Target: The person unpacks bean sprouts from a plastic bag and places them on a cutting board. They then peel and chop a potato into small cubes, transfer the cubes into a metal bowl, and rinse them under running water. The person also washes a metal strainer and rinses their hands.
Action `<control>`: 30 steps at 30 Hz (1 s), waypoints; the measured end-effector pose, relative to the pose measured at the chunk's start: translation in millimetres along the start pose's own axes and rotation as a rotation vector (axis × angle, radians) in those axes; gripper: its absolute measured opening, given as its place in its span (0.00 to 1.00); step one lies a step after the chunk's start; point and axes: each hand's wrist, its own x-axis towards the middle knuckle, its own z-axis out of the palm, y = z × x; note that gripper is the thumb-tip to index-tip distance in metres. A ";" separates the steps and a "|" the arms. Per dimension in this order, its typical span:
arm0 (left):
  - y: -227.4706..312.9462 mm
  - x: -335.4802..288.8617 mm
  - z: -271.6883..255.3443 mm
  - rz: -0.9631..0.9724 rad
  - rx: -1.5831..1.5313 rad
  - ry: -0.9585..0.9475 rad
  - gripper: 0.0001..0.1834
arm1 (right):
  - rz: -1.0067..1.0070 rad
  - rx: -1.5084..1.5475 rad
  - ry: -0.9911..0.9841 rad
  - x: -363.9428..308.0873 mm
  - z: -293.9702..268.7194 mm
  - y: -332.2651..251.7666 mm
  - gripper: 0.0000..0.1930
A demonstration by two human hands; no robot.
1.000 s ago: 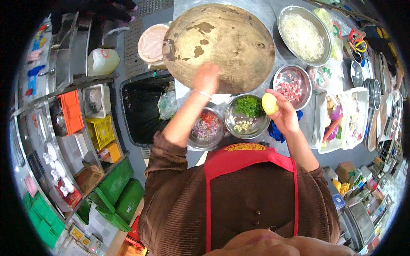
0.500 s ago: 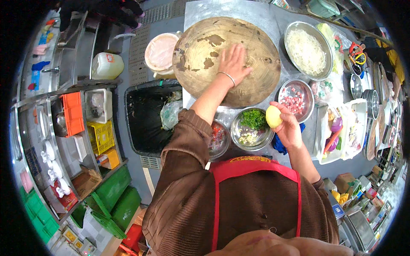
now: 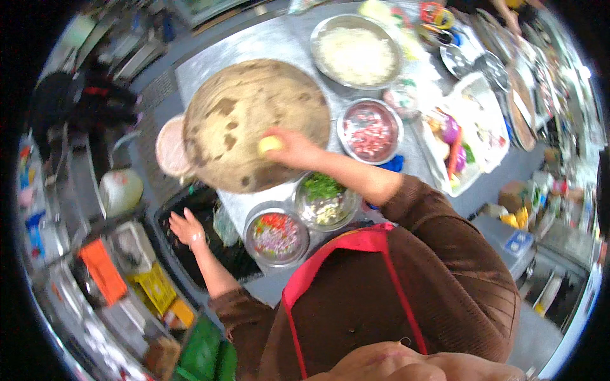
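My right hand [image 3: 297,150] grips a pale yellow, oval peeled potato [image 3: 271,145] just over the right part of the round wooden chopping block [image 3: 260,95]. Whether the potato touches the wood I cannot tell. Off to the left, my left hand [image 3: 186,227] is open with fingers spread, above the black waste bin [image 3: 170,253], and holds nothing. Below my right forearm stands a metal bowl [image 3: 354,216] of chopped greens and pale chopped bits. Nearer the bin is a metal bowl [image 3: 306,244] of diced red and purple pieces.
A metal bowl [image 3: 398,143] of diced pink meat and a large bowl [image 3: 316,58] of white shreds stand right of the block. Farther right is a white basket [image 3: 434,168] of vegetables. A pinkish-topped tub [image 3: 170,147] adjoins the block's left side. Crates [image 3: 103,272] fill shelves at left.
My left hand has left the chopping block and swung down over the bin. My right hand has carried the potato leftward to the block. The whole view has turned.
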 end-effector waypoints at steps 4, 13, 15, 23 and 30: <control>24.4 -39.7 12.1 0.264 -0.403 0.066 0.38 | -0.190 -0.247 -0.011 37.4 27.6 3.8 0.23; 120.4 -69.7 -61.8 0.619 -0.660 0.047 0.33 | -0.372 -0.206 0.288 -68.9 -78.1 5.2 0.17; 136.0 -69.6 -73.7 0.665 -0.685 0.076 0.33 | -0.337 -0.319 0.432 -109.9 -131.4 15.6 0.14; 184.9 -112.9 -109.1 0.705 -0.769 0.147 0.30 | 0.376 -0.568 1.088 -276.5 -361.7 105.5 0.18; 236.1 -203.7 -105.5 0.670 -0.630 0.241 0.30 | 0.577 -0.708 1.469 -441.3 -577.3 236.8 0.22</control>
